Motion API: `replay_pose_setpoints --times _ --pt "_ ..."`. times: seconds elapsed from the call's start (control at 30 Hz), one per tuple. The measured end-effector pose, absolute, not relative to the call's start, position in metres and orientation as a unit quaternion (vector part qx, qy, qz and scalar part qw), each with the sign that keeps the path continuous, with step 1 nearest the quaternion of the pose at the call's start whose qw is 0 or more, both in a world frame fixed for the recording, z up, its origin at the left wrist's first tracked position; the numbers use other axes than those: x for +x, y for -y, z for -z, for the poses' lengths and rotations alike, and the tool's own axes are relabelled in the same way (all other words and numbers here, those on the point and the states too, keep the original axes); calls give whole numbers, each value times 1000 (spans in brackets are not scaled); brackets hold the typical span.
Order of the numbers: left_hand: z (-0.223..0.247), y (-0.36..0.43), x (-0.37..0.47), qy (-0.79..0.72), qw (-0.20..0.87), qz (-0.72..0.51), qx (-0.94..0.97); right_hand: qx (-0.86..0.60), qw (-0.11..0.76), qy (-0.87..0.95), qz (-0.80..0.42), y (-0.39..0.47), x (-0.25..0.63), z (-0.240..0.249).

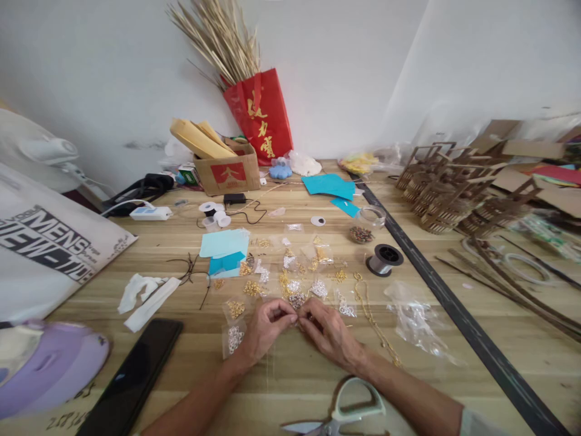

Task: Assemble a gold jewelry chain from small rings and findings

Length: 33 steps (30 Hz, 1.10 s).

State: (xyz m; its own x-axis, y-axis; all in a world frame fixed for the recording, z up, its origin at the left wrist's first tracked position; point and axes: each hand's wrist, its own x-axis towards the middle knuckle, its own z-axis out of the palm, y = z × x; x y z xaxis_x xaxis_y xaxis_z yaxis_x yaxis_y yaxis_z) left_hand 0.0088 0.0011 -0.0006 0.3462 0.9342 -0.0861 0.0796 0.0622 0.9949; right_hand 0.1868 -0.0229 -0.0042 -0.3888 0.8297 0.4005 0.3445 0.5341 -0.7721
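Note:
My left hand point(271, 324) and my right hand point(327, 330) meet at the fingertips over the middle of the table. Both are closed in a pinch; whatever lies between the fingers is too small to make out. Just beyond them lies a small bag of dark silvery beads point(297, 300), partly hidden by the fingers. Around it are little clear bags of gold findings point(252, 287), silver beads point(318, 288) and silver rings point(345, 304). A bag of silver rings point(235, 338) lies beside my left wrist, and a gold chain point(370, 315) stretches out right of my right hand.
Scissors point(356, 409) lie near my right forearm, a black phone point(136, 375) at the left. A wire spool point(385, 260) and crumpled plastic point(420, 321) are to the right. Small woven baskets point(458, 194) stand far right; a cardboard box point(229, 172) and red bag point(261, 115) stand behind.

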Motion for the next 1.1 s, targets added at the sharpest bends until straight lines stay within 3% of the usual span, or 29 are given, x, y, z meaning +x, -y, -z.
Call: replay_pose_setpoints --times 0.67,0.87,1.1 --pt "4 2 11 -428 585 -391 568 -418 382 734 -374 24 187 1" --pt "2 7 11 -441 507 -395 627 -423 387 721 -389 23 187 4" --pt "6 7 11 -421 345 -409 733 -419 384 716 -406 23 187 2"
